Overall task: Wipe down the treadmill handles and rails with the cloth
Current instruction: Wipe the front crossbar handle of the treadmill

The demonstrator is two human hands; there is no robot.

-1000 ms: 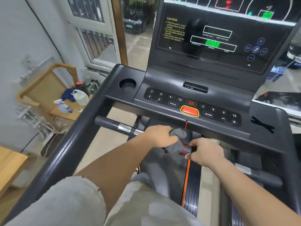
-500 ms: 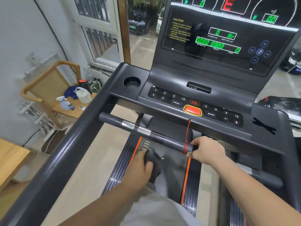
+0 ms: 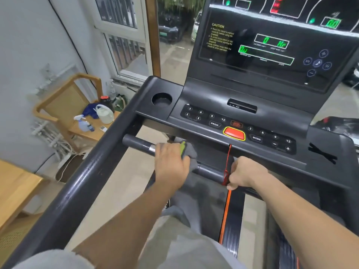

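Note:
A black front handle bar (image 3: pixel 136 143) with a silver band runs across the treadmill below the console. My left hand (image 3: pixel 171 164) presses a grey cloth (image 3: pixel 189 152) with a green edge against the middle of that bar. My right hand (image 3: pixel 245 174) is closed around the bar's right end, beside the red safety clip (image 3: pixel 226 176) and its cord. The thick black left side rail (image 3: pixel 77 191) slopes down toward me at the left.
The console (image 3: pixel 242 121) with button panel, red stop button and lit display stands ahead, a cup holder (image 3: pixel 161 99) at its left. A wooden chair (image 3: pixel 68 109) with a spray bottle and jugs is at the left. The belt lies below.
My left hand rose with the cloth from above the belt back onto the front bar, left of where it was a second ago. My right hand has stayed on the bar's right end.

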